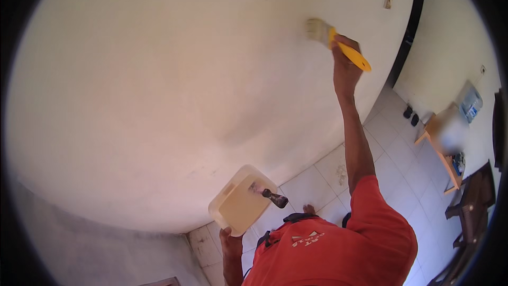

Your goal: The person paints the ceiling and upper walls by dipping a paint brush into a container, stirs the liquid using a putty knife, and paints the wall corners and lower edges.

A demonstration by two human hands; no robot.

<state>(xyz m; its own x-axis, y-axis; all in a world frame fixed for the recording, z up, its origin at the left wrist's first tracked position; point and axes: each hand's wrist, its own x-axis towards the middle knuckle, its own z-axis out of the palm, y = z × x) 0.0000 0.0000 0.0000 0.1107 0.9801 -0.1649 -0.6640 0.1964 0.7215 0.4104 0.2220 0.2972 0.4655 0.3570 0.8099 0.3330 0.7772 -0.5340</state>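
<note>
My right hand [346,52] is raised at the upper right and closed round the yellow handle of a paintbrush [350,57]. The pale bristles of the brush are against or very near the cream wall [174,74]; contact cannot be made out. Low in front of me, my left hand [230,237] grips the near edge of a whitish plastic tub [222,213], thumb over the rim. Cream-coloured paint [241,206] shows inside the tub. A second brush with a dark handle [276,198] rests in it, its handle sticking out over the right rim.
A light switch [388,0] sits on the wall right of the brush, near a dark door frame [407,37]. Pale floor tiles [307,185] run along the wall's foot. At the right are a wooden table [447,161], a blue water jug [471,107], sandals [411,116] and a dark wooden chair [471,212].
</note>
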